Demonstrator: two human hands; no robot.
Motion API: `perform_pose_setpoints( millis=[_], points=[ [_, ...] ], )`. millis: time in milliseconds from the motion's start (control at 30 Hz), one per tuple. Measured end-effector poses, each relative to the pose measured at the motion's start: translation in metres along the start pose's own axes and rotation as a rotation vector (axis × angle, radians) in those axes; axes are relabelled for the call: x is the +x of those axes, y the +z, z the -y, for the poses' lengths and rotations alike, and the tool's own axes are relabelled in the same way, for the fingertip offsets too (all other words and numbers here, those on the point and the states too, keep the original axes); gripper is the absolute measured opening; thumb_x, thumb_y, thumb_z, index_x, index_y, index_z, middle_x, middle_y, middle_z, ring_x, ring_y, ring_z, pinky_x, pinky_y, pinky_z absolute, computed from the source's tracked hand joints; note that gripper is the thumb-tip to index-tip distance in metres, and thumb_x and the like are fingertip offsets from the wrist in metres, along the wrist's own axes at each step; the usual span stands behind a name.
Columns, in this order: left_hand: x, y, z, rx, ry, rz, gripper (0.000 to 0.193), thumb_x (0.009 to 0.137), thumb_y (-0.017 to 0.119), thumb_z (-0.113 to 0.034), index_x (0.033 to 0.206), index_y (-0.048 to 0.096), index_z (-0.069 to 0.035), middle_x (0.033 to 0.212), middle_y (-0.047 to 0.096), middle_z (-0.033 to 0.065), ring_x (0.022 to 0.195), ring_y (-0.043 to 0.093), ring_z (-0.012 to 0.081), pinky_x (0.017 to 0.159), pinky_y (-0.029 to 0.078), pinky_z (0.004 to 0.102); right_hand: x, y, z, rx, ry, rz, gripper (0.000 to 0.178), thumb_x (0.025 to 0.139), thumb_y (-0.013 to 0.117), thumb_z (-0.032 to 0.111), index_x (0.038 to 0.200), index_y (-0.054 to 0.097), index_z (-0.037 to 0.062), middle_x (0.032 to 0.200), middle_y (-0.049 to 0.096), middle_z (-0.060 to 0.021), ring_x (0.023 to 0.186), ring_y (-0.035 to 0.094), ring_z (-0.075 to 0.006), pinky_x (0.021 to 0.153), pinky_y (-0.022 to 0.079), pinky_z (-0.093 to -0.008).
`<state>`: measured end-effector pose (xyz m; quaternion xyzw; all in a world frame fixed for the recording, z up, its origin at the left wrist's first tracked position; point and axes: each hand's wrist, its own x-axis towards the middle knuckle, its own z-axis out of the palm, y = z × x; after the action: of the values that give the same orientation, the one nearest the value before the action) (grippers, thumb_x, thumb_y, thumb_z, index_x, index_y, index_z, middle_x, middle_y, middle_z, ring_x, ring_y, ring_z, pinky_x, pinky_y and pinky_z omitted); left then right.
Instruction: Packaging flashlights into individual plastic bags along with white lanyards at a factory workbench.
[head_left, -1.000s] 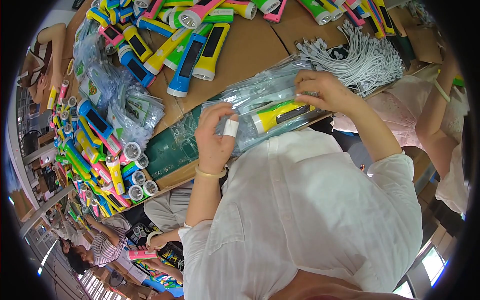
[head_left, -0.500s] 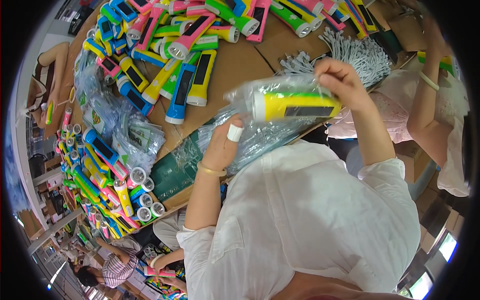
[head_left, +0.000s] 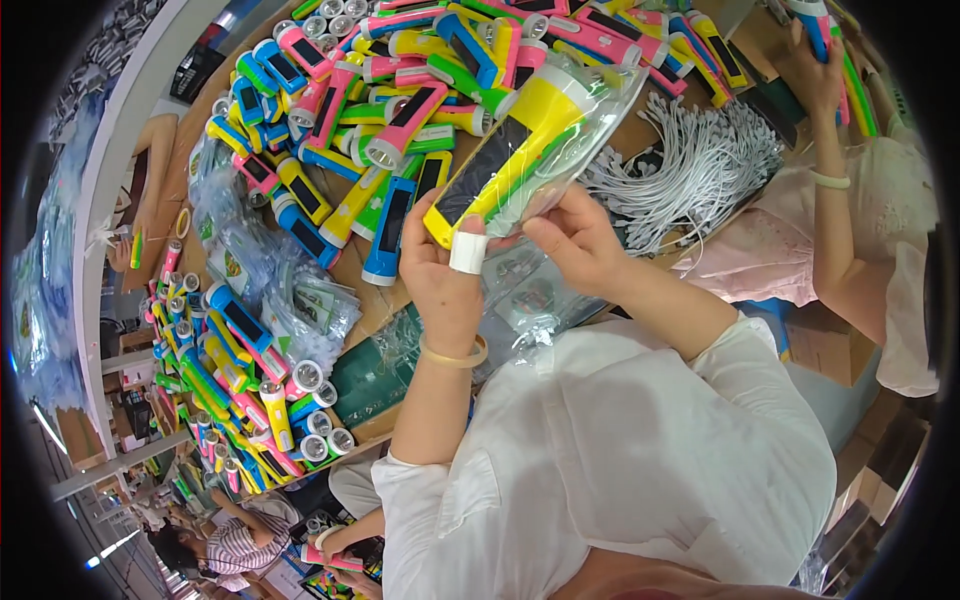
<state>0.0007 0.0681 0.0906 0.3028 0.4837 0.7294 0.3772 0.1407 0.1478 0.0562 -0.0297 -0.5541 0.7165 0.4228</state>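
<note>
Left fingers (head_left: 414,240) closed round tail of yellow-green flashlight (head_left: 515,145) in clear bag (head_left: 612,108), held above tabletop (head_left: 368,385); right fingers (head_left: 553,243) pinch bag. Printed plastic sleeves (head_left: 312,305) at left, wording too small to read. Tabletop's green surface shows along near edge.

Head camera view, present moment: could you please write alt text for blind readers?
A person's left hand and right hand hold a yellow-and-green flashlight in a clear plastic bag. Colourful flashlights lie piled beyond; white cables lie to the right.
</note>
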Motion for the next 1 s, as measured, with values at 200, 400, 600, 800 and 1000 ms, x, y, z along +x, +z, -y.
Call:
perform_pose_setpoints(
  millis=[200, 400, 600, 800, 1000],
  points=[
    [-0.001, 0.001, -0.01, -0.086, 0.042, -0.05, 0.049, 0.096, 0.072, -0.021, 0.132, 0.052, 0.007, 0.116, 0.067, 0.017, 0.093, 0.072, 0.0215, 0.067, 0.066, 0.0326, 0.009, 0.008, 0.01, 0.024, -0.052, 0.091, 0.019, 0.105, 0.052, 0.002, 0.123, 0.048, 0.0012, 0.128, 0.059, -0.0149, 0.117, 0.064, -0.0235, 0.102, 0.052, -0.0415],
    [0.005, -0.012, 0.014, 0.044, -0.051, 0.022, 0.051, 0.101, 0.066, -0.021, 0.14, 0.047, 0.005, 0.121, 0.065, 0.0146, 0.093, 0.07, 0.0182, 0.079, 0.058, 0.0286, 0.019, -0.016, 0.006, -0.046, 0.037, 0.092, 0.016, 0.106, 0.052, 0.005, 0.122, 0.051, 0.0018, 0.121, 0.06, -0.0112, 0.11, 0.066, -0.0197, 0.094, 0.056, -0.0363],
    [-0.036, -0.031, 0.059, 1.091, 0.36, 0.448, 0.058, 0.087, 0.078, -0.022, 0.136, 0.057, -0.001, 0.129, 0.059, 0.0208, 0.114, 0.055, 0.039, 0.099, 0.045, 0.0468, 0.109, -0.134, 0.024, -0.321, 0.085, -0.37, 0.014, 0.108, 0.051, 0.013, 0.116, 0.056, 0.0025, 0.1, 0.069, -0.0096, 0.086, 0.071, -0.0192, 0.077, 0.058, -0.0312],
    [-0.044, -0.031, 0.086, 1.224, 0.382, 0.565, 0.042, 0.081, 0.076, -0.009, 0.121, 0.065, -0.002, 0.123, 0.062, 0.0149, 0.113, 0.057, 0.0363, 0.099, 0.045, 0.0463, 0.21, -0.381, 0.128, -0.724, 0.027, -0.993, 0.058, 0.103, 0.059, 0.009, 0.155, 0.033, 0.0022, 0.126, 0.059, -0.0207, 0.096, 0.067, -0.0284, 0.077, 0.058, -0.0419],
    [-0.043, -0.048, 0.104, 1.153, 0.303, 0.434, 0.041, 0.079, 0.067, 0.004, 0.118, 0.067, -0.005, 0.113, 0.066, 0.0148, 0.109, 0.059, 0.0356, 0.097, 0.046, 0.0439, 0.185, -0.233, 0.105, -0.771, 0.171, -0.57, 0.046, 0.104, 0.06, 0.02, 0.145, 0.05, 0.0034, 0.121, 0.067, -0.0118, 0.102, 0.068, -0.0266, 0.08, 0.058, -0.0369]
  ],
)
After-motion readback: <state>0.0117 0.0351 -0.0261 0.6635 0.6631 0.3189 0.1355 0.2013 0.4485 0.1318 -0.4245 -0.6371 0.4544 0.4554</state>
